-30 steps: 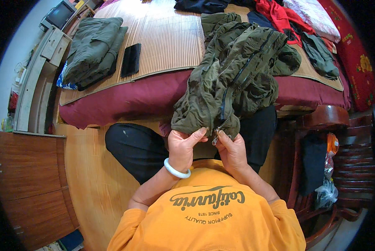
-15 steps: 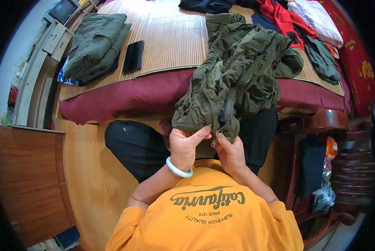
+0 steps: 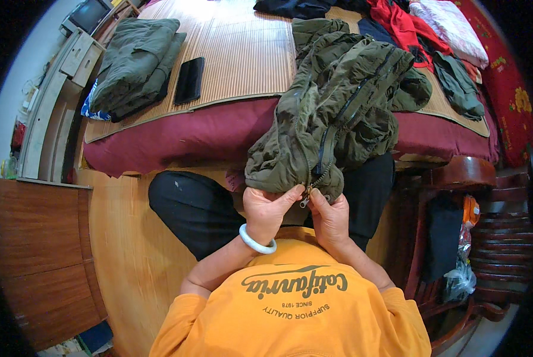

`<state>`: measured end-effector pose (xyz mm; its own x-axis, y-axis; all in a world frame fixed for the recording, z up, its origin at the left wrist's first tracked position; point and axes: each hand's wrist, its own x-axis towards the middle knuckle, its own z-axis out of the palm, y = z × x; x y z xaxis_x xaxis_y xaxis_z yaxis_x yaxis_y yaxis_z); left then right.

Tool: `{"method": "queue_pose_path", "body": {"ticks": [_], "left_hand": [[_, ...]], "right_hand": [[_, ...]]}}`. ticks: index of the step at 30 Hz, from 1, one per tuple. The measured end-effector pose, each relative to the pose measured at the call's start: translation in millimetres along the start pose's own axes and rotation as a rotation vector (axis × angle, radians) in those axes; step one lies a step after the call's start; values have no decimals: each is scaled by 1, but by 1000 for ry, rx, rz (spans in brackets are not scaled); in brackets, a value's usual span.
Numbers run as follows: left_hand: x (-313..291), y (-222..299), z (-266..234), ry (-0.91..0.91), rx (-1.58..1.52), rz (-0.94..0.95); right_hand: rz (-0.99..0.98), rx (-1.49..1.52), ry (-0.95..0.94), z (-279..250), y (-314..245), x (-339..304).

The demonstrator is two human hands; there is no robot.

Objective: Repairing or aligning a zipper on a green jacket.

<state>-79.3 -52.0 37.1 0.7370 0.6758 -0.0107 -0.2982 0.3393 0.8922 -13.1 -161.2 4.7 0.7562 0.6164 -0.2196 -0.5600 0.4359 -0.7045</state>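
An olive-green jacket [image 3: 338,107] drapes from the bed down toward my lap, its front facing up. My left hand [image 3: 266,209], with a pale bangle on the wrist, pinches the left front edge by the hem. Opposite it, my right hand [image 3: 331,215] pinches the other front edge. Between my thumbs is the metal zipper pull [image 3: 304,203] at the bottom of the zipper. Above it the zipper teeth [image 3: 322,172] run up the jacket. Whether the two zipper ends are joined is too small to tell.
On the bed's woven mat [image 3: 237,53] lie a folded green garment stack [image 3: 137,62] and a black phone [image 3: 189,80]. A red garment [image 3: 400,30] and other clothes lie at the far right. A dark wooden chair [image 3: 486,238] holding bags stands at my right.
Both hands have shifted slightly down toward me with the jacket hem, and the fingertips are a little closer together. Both still grip the front edges.
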Motion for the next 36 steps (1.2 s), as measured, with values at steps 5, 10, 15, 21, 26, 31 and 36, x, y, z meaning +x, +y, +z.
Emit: {"method": "queue_pose_path", "body": {"ticks": [5,10,15,21,26,31,36], "left_hand": [[0,-8,-11,-92,104,40],[-1,-11,-9,-80,104,93],[-6,-12,-12,-74,117,3],[-1,-8,-10,13,17,-73],[1,-7,-8,57,-43,-44],[3,-3,-3,67,-19,-21],[1,-7,0,39,-21,-5]], "right_hand": [[-50,-46,33,8,-4,-2],[-36,-80,51,5,-2,-1],[-29,-95,46,-8,6,-1],[164,105,29,1,-3,0],[223,155,-67,-10,1,3],[302,235,-55,-18,5,2],[294,194,-13,-11,1,1]]}}
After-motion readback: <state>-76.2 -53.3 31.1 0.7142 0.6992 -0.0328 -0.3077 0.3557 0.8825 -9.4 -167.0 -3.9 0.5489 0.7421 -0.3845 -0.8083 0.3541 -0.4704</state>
